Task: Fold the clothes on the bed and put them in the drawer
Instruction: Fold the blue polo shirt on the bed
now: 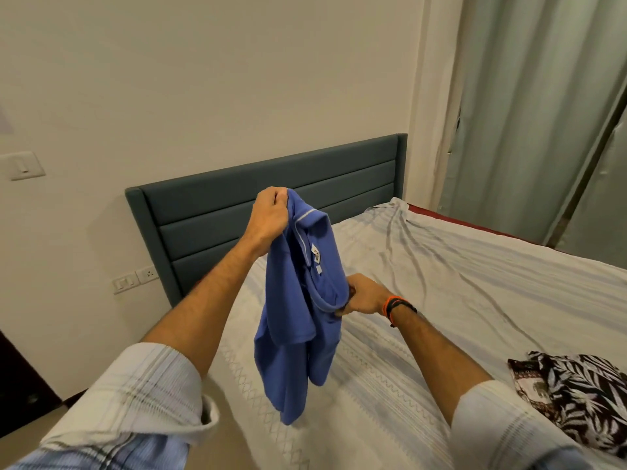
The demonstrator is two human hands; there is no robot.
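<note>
A blue polo shirt (298, 320) hangs in the air over the bed (458, 283), its collar and white label facing me. My left hand (269, 217) grips the shirt at its top, raised in front of the headboard. Lower and to the right, my right hand (364, 296) pinches the shirt's fabric near the collar opening. The shirt's lower part dangles bunched just above the pale striped bedsheet. A dark garment with a white leaf print (573, 398) lies crumpled on the bed at the right edge.
A grey-blue padded headboard (264, 198) stands against the white wall. Pale curtains (529, 106) hang at the right behind the bed. Wall switches and a socket (135, 279) sit left of the headboard. A dark piece of furniture (20, 378) shows at the far left.
</note>
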